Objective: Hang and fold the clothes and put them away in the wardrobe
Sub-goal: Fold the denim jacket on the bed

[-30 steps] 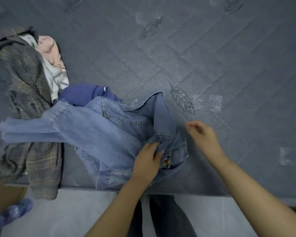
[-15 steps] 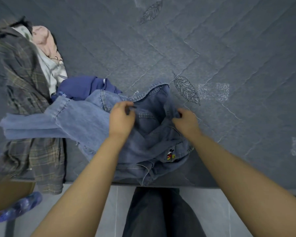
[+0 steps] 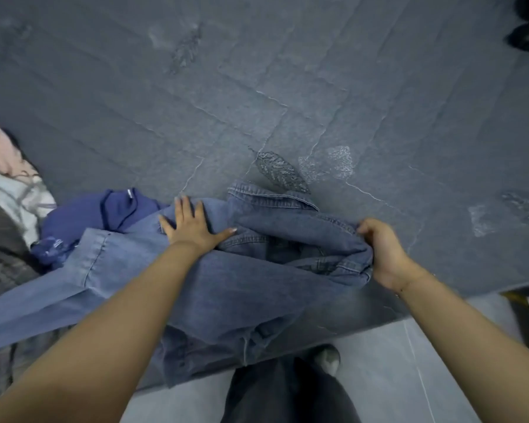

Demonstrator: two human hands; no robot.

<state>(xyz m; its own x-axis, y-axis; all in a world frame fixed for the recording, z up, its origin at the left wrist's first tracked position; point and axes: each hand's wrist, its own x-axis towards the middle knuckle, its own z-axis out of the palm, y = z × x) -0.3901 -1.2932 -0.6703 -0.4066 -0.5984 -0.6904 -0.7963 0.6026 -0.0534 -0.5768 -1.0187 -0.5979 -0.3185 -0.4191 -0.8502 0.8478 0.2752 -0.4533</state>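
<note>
Two hands on denim jacket [image 3: 232, 288], left hand [image 3: 193, 227] flat, right hand [image 3: 382, 251] gripping

No text or label can be read here

One head view, looking steeply down

We looked from our own head, close over the mattress [image 3: 318, 87] edge, facing forward and down past both forearms to the floor [image 3: 425, 377] by our feet.
</note>
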